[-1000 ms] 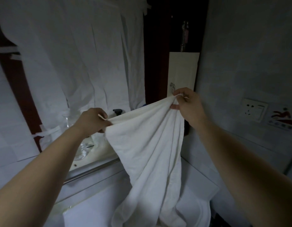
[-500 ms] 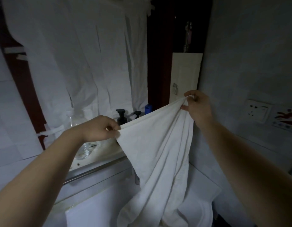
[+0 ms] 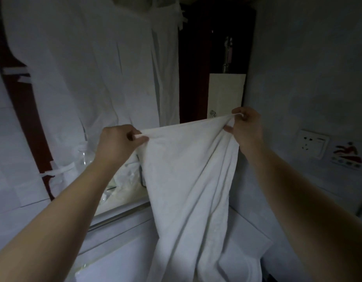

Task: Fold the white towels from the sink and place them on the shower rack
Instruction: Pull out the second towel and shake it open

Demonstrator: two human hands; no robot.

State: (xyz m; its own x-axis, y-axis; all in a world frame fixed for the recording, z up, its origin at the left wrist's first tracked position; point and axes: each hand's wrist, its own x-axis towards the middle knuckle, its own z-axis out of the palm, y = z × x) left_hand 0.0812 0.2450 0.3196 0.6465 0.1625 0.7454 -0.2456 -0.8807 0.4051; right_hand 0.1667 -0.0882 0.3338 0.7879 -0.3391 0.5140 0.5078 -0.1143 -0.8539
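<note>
One white terry towel (image 3: pixel 188 176) hangs stretched between two hands. The left hand (image 3: pixel 117 144) pinches one top corner; the right hand (image 3: pixel 246 127) pinches the other, both fingers curled round cloth.

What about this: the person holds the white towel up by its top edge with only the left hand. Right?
Not only the left. In the head view the left hand and the right hand both hold the white towel up by its top edge.
</note>
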